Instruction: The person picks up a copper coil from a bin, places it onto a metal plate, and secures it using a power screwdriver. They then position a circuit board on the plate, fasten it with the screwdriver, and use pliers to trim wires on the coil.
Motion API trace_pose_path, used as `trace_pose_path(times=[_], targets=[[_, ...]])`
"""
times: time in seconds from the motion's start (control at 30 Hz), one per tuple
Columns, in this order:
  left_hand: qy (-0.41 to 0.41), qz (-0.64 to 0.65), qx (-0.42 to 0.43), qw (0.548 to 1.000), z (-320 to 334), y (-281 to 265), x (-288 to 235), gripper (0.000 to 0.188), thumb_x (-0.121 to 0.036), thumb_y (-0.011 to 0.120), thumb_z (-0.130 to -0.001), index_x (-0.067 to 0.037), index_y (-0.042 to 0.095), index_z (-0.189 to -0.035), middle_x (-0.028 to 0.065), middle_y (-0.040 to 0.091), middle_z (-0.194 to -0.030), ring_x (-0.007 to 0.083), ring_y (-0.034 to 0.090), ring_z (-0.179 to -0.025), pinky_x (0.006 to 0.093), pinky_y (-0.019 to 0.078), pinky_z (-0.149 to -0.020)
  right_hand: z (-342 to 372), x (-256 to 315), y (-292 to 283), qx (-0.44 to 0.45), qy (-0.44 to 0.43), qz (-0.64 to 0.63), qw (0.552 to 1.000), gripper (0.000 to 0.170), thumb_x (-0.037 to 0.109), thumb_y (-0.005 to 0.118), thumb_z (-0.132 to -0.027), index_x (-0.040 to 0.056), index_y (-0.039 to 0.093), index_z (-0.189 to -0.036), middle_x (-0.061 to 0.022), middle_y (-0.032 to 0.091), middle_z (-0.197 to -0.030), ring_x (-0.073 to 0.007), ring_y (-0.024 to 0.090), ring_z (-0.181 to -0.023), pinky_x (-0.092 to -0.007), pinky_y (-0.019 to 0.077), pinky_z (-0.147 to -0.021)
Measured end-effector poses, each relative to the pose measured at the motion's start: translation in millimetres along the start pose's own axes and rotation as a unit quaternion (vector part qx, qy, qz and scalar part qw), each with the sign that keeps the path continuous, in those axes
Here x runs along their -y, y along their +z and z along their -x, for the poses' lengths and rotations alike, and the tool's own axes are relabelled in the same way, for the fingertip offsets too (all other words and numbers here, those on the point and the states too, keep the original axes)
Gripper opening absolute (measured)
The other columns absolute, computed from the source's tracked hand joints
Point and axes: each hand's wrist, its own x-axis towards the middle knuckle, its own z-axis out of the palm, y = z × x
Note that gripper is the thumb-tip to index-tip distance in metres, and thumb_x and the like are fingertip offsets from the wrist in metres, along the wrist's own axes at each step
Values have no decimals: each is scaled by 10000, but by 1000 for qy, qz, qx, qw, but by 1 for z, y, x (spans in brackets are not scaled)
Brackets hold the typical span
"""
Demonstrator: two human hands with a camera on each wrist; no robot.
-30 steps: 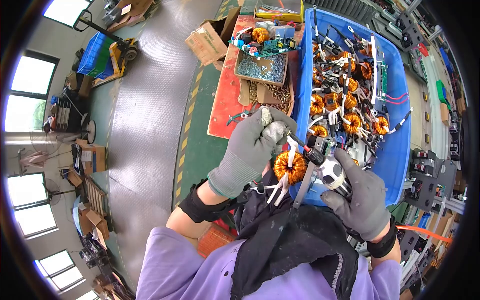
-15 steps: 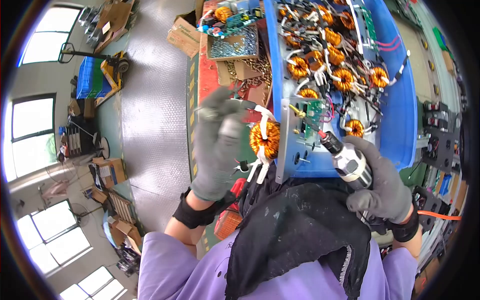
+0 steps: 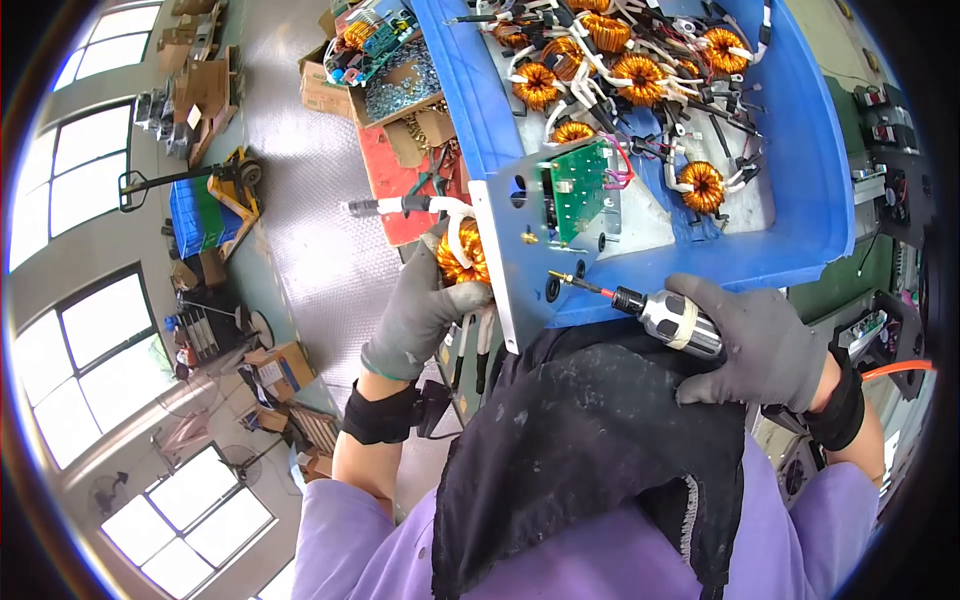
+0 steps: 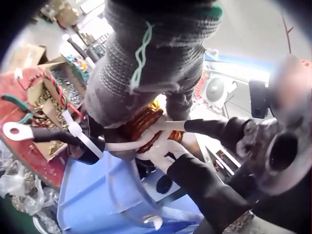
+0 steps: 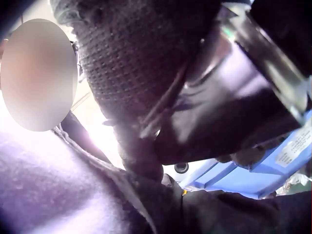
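My gloved left hand [image 3: 415, 320] grips a copper-wound toroidal coil [image 3: 462, 252] against the left face of a tilted metal plate [image 3: 505, 265]. In the left wrist view, white-sleeved leads loop through the coil [image 4: 146, 126], and one black lead ends in a ring terminal [image 4: 13, 130]. A green circuit board [image 3: 580, 190] is mounted on the plate's other side. The gloved right hand [image 3: 765, 345] holds a power screwdriver [image 3: 680, 322], its bit pointing left at the plate. At the bit's end a brass-coloured screw-like piece [image 3: 562, 277] overlaps a dark round hole in the plate.
A big blue bin [image 3: 800, 235] holds several more coils with leads [image 3: 640, 80]. Left of it, a red bench [image 3: 385, 170] carries a box of small metal parts [image 3: 400, 92] and green-handled pliers [image 3: 435, 175]. An orange hose [image 3: 895, 368] runs beside the right wrist.
My left hand has left the screwdriver bit and taken hold of the coil. The plate has turned, showing more of its face; the right hand has brought the screwdriver's tip to it.
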Motion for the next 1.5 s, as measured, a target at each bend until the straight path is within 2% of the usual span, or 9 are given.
trace_pose_path(times=[0.27, 0.33, 0.4, 0.5, 0.87, 1.13, 1.2, 1.33, 1.5], targets=[[-53, -148, 20, 987, -14, 63, -48, 909, -97, 846, -690, 50, 328, -1423, 97, 581, -1181, 162, 629, -975, 288, 533, -840, 47, -23, -14, -68, 35, -4, 997, 957, 313, 891, -555, 91, 445, -1373, -188, 685, -902, -409, 662, -844, -432, 522, -748], [-83, -185, 32, 979, -23, 75, -54, 932, -270, 887, -629, 19, 411, -1377, 81, 593, -1174, 172, 614, -1040, 301, 508, -909, 58, -40, -8, -101, 31, -53, 993, 988, 325, 909, -478, 57, 489, -1332, -166, 689, -938, -386, 666, -816, -425, 516, -705], [-61, -238, 19, 969, -23, 70, -51, 871, -62, 833, -668, 56, 354, -1387, 100, 550, -1186, 176, 585, -1075, 308, 518, -901, 65, -47, -9, -98, 41, -52, 993, 957, 311, 899, -492, 46, 497, -1318, -165, 684, -902, -379, 668, -773, -413, 518, -672], [-44, -251, 6, 967, -20, 63, -42, 845, -33, 823, -659, 36, 374, -1371, 92, 548, -1182, 180, 570, -1100, 326, 488, -964, 67, -56, -5, -89, 18, -103, 991, 868, 292, 870, -571, 75, 493, -1322, -176, 682, -865, -394, 655, -757, -438, 523, -689], [-19, -276, -9, 961, -11, 62, -35, 982, -311, 896, -674, -7, 322, -1411, 76, 530, -1271, 188, 555, -1161, 337, 491, -972, 45, -64, 30, -37, -27, -104, 994, 831, 359, 832, -663, 70, 458, -1345, -185, 687, -951, -380, 669, -762, -444, 541, -687], [14, -280, -7, 960, -9, 60, -28, 987, -304, 884, -706, -5, 287, -1434, 78, 522, -1283, 182, 558, -1152, 341, 488, -971, 35, -61, 44, -39, -52, -102, 993, 816, 380, 799, -694, 70, 435, -1355, -195, 671, -916, -395, 659, -751, -457, 535, -678], [-12, -301, -38, 953, -8, 63, -29, 1180, -464, 875, -645, -28, 186, -1498, 79, 507, -1316, 188, 541, -1178, 336, 474, -983, 33, -59, 44, -35, -50, -100, 993, 815, 385, 793, -698, 70, 431, -1357, -198, 669, -917, -396, 659, -756, -461, 534, -679], [-5, -302, -42, 952, -8, 67, -27, 1155, -438, 874, -668, -32, 183, -1500, 84, 502, -1322, 200, 541, -1187, 347, 472, -999, 33, -57, 44, -23, -42, -92, 995, 826, 404, 788, -700, 70, 427, -1363, -203, 670, -931, -394, 663, -769, -463, 533, -690], [43, -304, -13, 952, -9, 59, -22, 908, -248, 870, -731, 0, 315, -1405, 94, 520, -1280, 192, 541, -1173, 347, 444, -1021, 32, -57, 43, -30, -42, -80, 995, 830, 408, 785, -701, 64, 430, -1366, -205, 668, -921, -393, 663, -771, -457, 533, -706]])
